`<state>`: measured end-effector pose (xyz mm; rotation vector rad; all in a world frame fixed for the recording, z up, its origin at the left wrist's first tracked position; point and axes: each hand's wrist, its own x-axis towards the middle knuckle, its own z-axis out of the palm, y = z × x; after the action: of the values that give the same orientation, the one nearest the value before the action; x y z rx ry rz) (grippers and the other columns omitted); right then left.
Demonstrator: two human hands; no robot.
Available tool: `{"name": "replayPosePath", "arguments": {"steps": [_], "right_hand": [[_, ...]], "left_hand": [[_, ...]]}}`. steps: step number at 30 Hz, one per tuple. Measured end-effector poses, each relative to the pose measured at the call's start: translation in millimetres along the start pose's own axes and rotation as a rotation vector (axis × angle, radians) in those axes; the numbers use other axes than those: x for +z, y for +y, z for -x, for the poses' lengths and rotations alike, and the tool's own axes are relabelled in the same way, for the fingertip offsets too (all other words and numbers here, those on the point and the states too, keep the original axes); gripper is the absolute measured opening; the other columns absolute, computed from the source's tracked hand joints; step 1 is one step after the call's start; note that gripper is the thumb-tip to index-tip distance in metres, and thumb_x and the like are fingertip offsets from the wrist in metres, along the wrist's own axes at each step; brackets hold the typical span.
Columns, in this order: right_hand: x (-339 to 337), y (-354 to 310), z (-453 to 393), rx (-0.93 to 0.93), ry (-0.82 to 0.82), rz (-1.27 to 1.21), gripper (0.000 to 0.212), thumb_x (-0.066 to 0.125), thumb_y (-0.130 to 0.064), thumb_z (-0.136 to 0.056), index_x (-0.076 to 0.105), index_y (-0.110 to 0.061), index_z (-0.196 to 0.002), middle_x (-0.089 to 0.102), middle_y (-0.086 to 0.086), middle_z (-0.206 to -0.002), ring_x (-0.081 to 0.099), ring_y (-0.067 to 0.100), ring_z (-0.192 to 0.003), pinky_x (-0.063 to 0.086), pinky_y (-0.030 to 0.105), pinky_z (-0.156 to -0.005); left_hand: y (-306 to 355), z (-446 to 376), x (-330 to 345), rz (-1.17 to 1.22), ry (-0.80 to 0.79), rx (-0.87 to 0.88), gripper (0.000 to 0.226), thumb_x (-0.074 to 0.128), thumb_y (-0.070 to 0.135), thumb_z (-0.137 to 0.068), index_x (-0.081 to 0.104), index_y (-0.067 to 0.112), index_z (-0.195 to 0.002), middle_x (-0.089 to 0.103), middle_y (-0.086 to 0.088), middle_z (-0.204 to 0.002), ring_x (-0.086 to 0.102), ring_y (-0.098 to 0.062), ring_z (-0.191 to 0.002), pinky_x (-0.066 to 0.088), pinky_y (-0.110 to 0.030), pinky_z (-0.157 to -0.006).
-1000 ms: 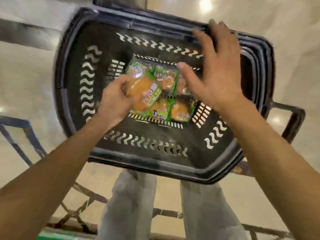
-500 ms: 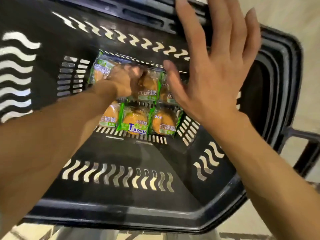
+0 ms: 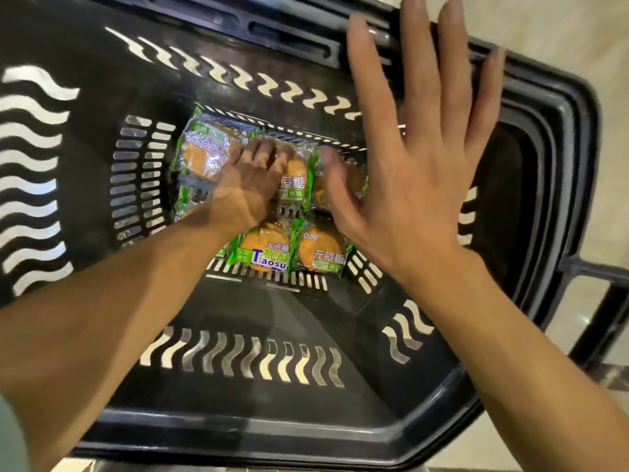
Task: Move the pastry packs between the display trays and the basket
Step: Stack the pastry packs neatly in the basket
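Observation:
A black plastic basket (image 3: 258, 434) fills the view from above. Several green-edged pastry packs with orange round cakes lie on its bottom: one at the back left (image 3: 204, 151), one marked Taosu at the front (image 3: 269, 257), another beside it (image 3: 323, 253). My left hand (image 3: 248, 185) reaches down to the bottom and rests on the back-row packs (image 3: 296, 180), its fingers loosely bent over them without a clear grip. My right hand (image 3: 408, 172) hovers above the basket's right side, fingers spread and straight, holding nothing. It hides part of the back right pack.
The basket's walls carry wavy slots and a folded handle along the far rim (image 3: 292, 39). A dark metal frame (image 3: 599, 301) shows to the right over a pale shiny floor (image 3: 578, 35).
My left hand went from holding a pack above the basket down to the bottom, where the pack now lies among the others. The view moved closer. My right hand stayed spread above.

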<state>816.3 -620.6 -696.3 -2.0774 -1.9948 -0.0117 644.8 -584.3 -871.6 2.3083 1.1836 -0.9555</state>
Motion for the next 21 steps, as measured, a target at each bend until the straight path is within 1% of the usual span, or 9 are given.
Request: {"name": "replayPosePath", "arguments": {"steps": [3, 6, 9, 12, 13, 14, 17, 19, 21], "right_hand": [[0, 0, 5, -0.016, -0.020, -0.010, 0.064, 0.061, -0.038, -0.093, 0.046, -0.010, -0.149, 0.041, 0.026, -0.153, 0.034, 0.047, -0.144, 0.019, 0.063, -0.118], [3, 0, 4, -0.012, 0.003, 0.002, 0.065, 0.062, -0.041, -0.093, 0.047, -0.011, -0.148, 0.042, 0.024, -0.153, 0.036, 0.046, -0.144, 0.021, 0.063, -0.118], [5, 1, 4, -0.026, 0.017, -0.002, 0.064, 0.061, -0.041, -0.093, 0.047, -0.012, -0.148, 0.042, 0.024, -0.152, 0.036, 0.045, -0.144, 0.021, 0.062, -0.118], [4, 1, 5, -0.027, -0.002, -0.001, 0.065, 0.060, -0.041, -0.093, 0.047, -0.012, -0.149, 0.041, 0.024, -0.154, 0.034, 0.045, -0.145, 0.020, 0.062, -0.119], [2, 2, 4, -0.033, -0.023, -0.010, 0.066, 0.060, -0.041, -0.093, 0.045, -0.011, -0.150, 0.039, 0.024, -0.155, 0.032, 0.045, -0.146, 0.019, 0.062, -0.119], [-2, 2, 4, -0.043, -0.053, -0.030, 0.068, 0.060, -0.041, -0.093, 0.043, -0.011, -0.151, 0.037, 0.024, -0.156, 0.030, 0.045, -0.147, 0.018, 0.062, -0.120], [-23, -1, 9, -0.048, -0.156, -0.153, 0.068, 0.060, -0.037, -0.095, 0.040, -0.009, -0.153, 0.029, 0.027, -0.159, 0.023, 0.045, -0.150, 0.016, 0.061, -0.120], [-55, -12, 20, -0.033, -0.211, -0.201, 0.065, 0.058, -0.037, -0.096, 0.041, -0.010, -0.153, 0.025, 0.027, -0.161, 0.021, 0.043, -0.151, 0.017, 0.059, -0.121], [-102, -29, 27, -0.012, -0.244, -0.235, 0.063, 0.054, -0.038, -0.097, 0.042, -0.012, -0.153, 0.024, 0.025, -0.162, 0.020, 0.039, -0.152, 0.018, 0.057, -0.121]], "left_hand": [[-2, -6, 2, -0.023, 0.005, 0.004, 0.101, 0.070, 0.043, -0.088, 0.000, 0.021, -0.157, 0.020, -0.011, -0.162, 0.019, -0.032, -0.151, 0.020, -0.045, -0.123], [-5, -7, -1, -0.004, 0.017, 0.021, 0.102, 0.075, 0.045, -0.083, 0.007, 0.021, -0.155, 0.025, -0.011, -0.158, 0.025, -0.032, -0.148, 0.026, -0.046, -0.121], [-5, -7, -3, 0.013, -0.009, 0.013, 0.105, 0.077, 0.044, -0.084, 0.004, 0.022, -0.157, 0.021, -0.011, -0.161, 0.022, -0.032, -0.150, 0.021, -0.047, -0.122], [-5, 2, -10, 0.029, -0.010, 0.009, 0.110, 0.076, 0.039, -0.087, -0.005, 0.024, -0.159, 0.008, -0.014, -0.167, 0.009, -0.033, -0.155, 0.012, -0.047, -0.126], [-5, 10, -16, 0.037, -0.001, 0.020, 0.110, 0.074, 0.041, -0.087, -0.007, 0.024, -0.159, 0.006, -0.016, -0.167, 0.007, -0.034, -0.155, 0.011, -0.048, -0.126], [-5, 21, -23, 0.043, 0.016, 0.039, 0.108, 0.072, 0.045, -0.087, -0.005, 0.023, -0.159, 0.010, -0.018, -0.166, 0.009, -0.037, -0.154, 0.011, -0.049, -0.126], [-5, 71, -51, 0.059, 0.107, 0.105, 0.099, 0.069, 0.050, -0.089, 0.004, 0.019, -0.157, 0.026, -0.021, -0.159, 0.027, -0.040, -0.146, 0.018, -0.050, -0.121], [-11, 117, -78, 0.129, 0.250, 0.201, 0.095, 0.073, 0.045, -0.088, 0.011, 0.019, -0.156, 0.037, -0.019, -0.154, 0.037, -0.037, -0.140, 0.029, -0.051, -0.116], [-20, 173, -117, 0.251, 0.386, 0.297, 0.088, 0.073, 0.037, -0.087, 0.019, 0.019, -0.155, 0.043, -0.014, -0.150, 0.043, -0.034, -0.136, 0.037, -0.052, -0.111]]}}
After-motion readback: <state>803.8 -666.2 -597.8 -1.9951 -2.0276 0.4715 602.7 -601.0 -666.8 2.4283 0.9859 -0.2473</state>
